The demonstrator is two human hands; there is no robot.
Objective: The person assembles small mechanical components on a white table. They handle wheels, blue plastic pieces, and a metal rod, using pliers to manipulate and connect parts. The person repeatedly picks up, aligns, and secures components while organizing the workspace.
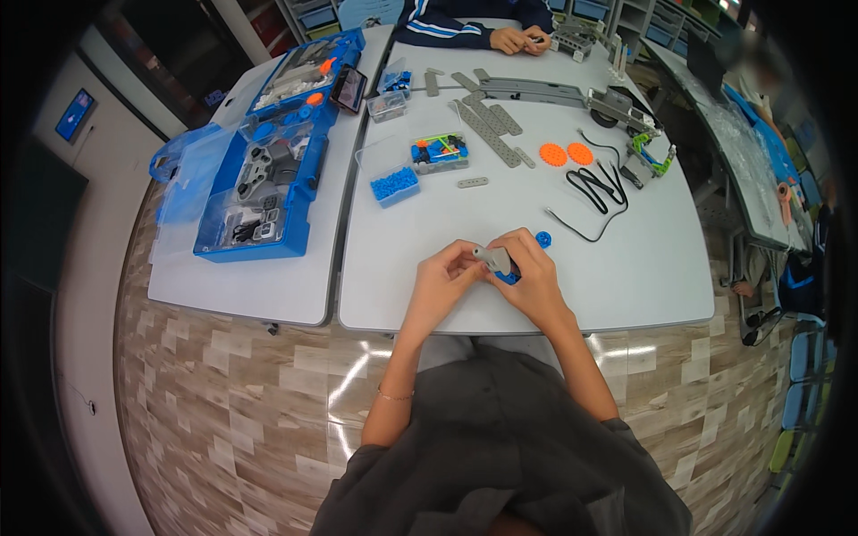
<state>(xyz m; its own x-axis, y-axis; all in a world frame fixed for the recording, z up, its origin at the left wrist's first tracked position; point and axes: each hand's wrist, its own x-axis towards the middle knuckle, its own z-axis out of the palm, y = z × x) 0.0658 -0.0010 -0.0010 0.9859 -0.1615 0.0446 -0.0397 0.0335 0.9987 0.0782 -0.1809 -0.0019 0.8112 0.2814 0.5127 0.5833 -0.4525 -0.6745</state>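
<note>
Both hands meet at the near edge of the white surface (626, 268). My left hand (440, 279) and right hand (534, 279) each have their grip clamped on a small grey piece (494, 259) with blue parts (509, 278) under it. I judge the build early: grey beams (492, 125), orange gears (565, 154) and black cables (594, 189) lie unused. The piece's long axis runs left-right, narrow end toward my left.

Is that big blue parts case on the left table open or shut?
Open. The blue parts case lies flat with its clear lid swung out to the left, and the grey and blue pieces in its compartments show.
</note>
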